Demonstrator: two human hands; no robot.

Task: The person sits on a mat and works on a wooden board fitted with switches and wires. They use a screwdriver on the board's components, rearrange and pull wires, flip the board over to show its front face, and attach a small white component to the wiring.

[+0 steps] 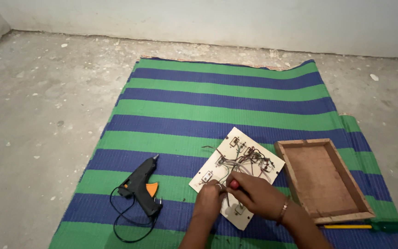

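From my feed, both hands meet low and just right of centre. My right hand (258,196) has its fingers curled tight around a red-handled tool (234,185), likely a screwdriver, though only the red butt shows. My left hand (209,201) rests fingertips-down on the near end of the white switch board (237,175), pinching at something small among the wires; whether it truly grips anything I cannot tell.

The board lies flat on the green-and-blue striped mat (217,99), wiring side up, its long axis running from about 7 o'clock to 1 o'clock, the far end pointing up-right. Tangled wires (245,160) and small switch backs crowd its far half.

At 9 o'clock from the hands lies a black glue gun (141,185) with an orange trigger, nozzle aimed toward 1 o'clock, its cord looped at its near end. At 3 o'clock sits an open wooden box frame (324,180), close beside the board. Just in front of it lies a screwdriver (369,226) with a yellow shaft and green handle, lying crosswise. Farther off, bare concrete floor (38,106) and a pale wall (208,18).
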